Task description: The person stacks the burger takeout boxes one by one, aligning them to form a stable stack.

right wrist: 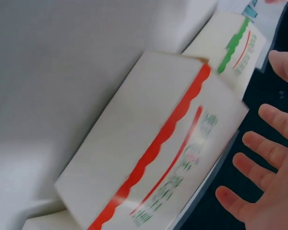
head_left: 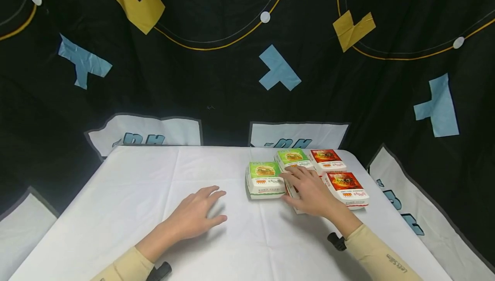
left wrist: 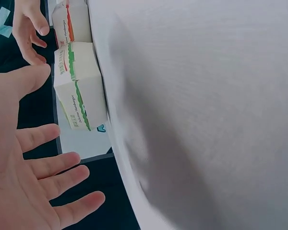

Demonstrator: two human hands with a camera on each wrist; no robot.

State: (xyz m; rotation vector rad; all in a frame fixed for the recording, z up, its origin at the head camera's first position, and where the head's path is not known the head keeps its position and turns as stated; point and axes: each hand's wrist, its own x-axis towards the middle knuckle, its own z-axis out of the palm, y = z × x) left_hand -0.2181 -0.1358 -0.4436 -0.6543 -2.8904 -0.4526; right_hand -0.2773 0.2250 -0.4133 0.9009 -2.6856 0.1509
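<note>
Several hamburger boxes are grouped at the right of the white table. A green-topped hamburger box [head_left: 265, 181] stands at the group's left, with another green-topped box [head_left: 292, 156] behind it. Two red-topped boxes, one at the back [head_left: 327, 160] and one in front [head_left: 346, 190], form the right side. My right hand [head_left: 309, 190] hovers over the middle, fingers spread, largely hiding a box with a red wavy stripe [right wrist: 153, 139] seen large in the right wrist view. My left hand [head_left: 195, 216] is held over the table left of the boxes, fingers apart, holding nothing.
The white tablecloth [head_left: 216, 169] covers the table, whose back edge lies just behind the rear boxes. A black curtain [head_left: 216, 87] hangs beyond it, with blue and gold tape pieces. White printed panels [head_left: 299, 134] show behind and beside the table.
</note>
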